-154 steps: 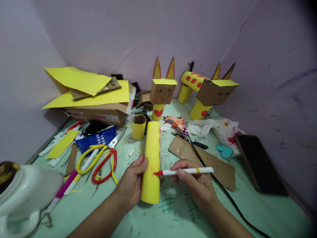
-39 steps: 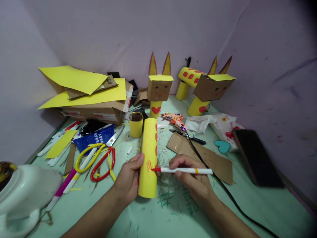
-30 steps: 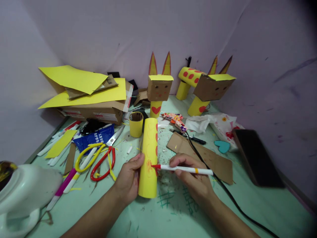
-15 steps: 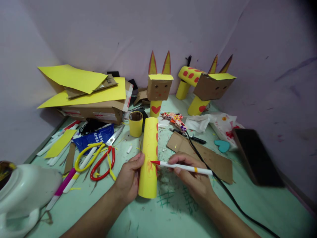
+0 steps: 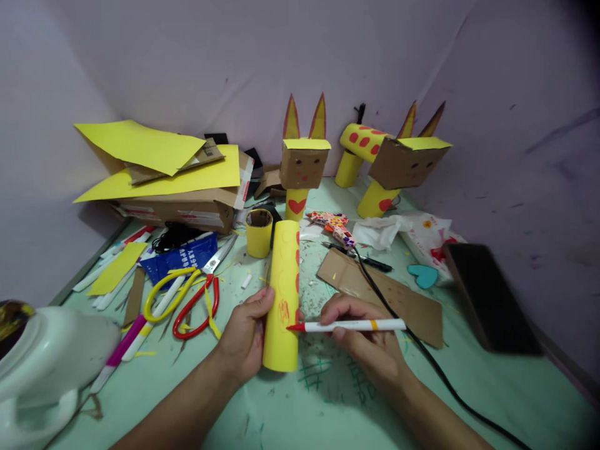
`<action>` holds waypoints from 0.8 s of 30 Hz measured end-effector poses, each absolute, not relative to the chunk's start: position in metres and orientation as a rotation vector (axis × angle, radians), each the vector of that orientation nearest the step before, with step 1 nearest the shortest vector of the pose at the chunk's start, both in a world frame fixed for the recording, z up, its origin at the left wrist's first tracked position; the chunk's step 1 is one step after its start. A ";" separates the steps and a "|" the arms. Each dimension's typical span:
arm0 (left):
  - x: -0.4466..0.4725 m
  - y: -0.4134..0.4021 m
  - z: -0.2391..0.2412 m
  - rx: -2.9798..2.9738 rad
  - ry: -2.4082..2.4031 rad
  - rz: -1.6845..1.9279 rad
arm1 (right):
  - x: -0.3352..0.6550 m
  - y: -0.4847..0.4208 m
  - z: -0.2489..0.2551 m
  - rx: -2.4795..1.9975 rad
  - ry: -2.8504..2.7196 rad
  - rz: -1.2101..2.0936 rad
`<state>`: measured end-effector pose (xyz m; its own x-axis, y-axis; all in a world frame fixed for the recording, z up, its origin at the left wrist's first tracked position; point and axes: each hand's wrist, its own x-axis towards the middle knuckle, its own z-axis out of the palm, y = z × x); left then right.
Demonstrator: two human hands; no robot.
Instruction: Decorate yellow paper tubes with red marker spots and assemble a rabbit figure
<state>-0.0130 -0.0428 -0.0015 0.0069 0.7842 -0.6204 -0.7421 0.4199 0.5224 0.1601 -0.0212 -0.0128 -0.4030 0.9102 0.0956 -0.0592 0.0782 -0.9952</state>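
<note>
My left hand (image 5: 247,334) is closed around the lower left side of a yellow paper-covered tube (image 5: 283,269). Red filled spots run along the tube's right edge. Faint outlined ovals go down its front, and the lowest one is partly scribbled in red. Between the fingers and thumb of my right hand (image 5: 363,340) is a red felt-tip marker (image 5: 351,325) with a white barrel. Its tip meets the tube at or just below the scribbled oval. Behind the tube stand a short yellow tube (image 5: 259,234) and a cardboard-headed figure (image 5: 305,165) with pointed ears.
Scissors (image 5: 197,306), markers (image 5: 124,340) and a blue packet (image 5: 180,259) lie left, near a white mug (image 5: 51,350). Yellow sheets (image 5: 140,150) rest on cardboard behind. At right are a second figure (image 5: 403,162), a patterned glue gun (image 5: 332,226) with a black cord, cardboard (image 5: 389,297) and a phone (image 5: 492,297).
My right hand has moved the marker tip slightly down the tube, and the red scribble in the lowest oval has grown. My left hand keeps its hold on the tube.
</note>
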 end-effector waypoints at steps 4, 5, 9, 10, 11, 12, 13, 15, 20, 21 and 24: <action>-0.013 -0.043 -0.002 0.072 1.022 1.205 | 0.158 -0.022 -0.013 -0.909 -1.472 1.422; -0.013 -0.043 -0.003 0.075 1.017 1.211 | 0.157 -0.023 -0.013 -0.930 -1.444 1.407; -0.013 -0.043 -0.004 0.088 1.016 1.220 | 0.157 -0.023 -0.013 -0.924 -1.460 1.408; -0.013 -0.043 -0.004 0.089 1.022 1.217 | 0.157 -0.023 -0.013 -0.912 -1.476 1.420; -0.013 -0.043 -0.004 0.089 1.025 1.215 | 0.157 -0.023 -0.013 -0.912 -1.477 1.428; -0.013 -0.043 -0.004 0.087 1.026 1.213 | 0.158 -0.023 -0.013 -0.924 -1.469 1.433; -0.013 -0.043 -0.003 0.084 1.028 1.214 | 0.158 -0.022 -0.013 -0.943 -1.455 1.434; -0.013 -0.043 -0.003 0.083 1.032 1.220 | 0.158 -0.022 -0.013 -0.978 -1.435 1.422; -0.013 -0.042 -0.003 0.088 1.028 1.205 | 0.157 -0.022 -0.015 -0.943 -1.441 1.433; -0.013 -0.042 -0.003 0.086 1.021 1.208 | 0.157 -0.022 -0.015 -0.950 -1.434 1.433; -0.013 -0.042 -0.003 0.079 1.019 1.218 | 0.158 -0.021 -0.016 -0.960 -1.425 1.428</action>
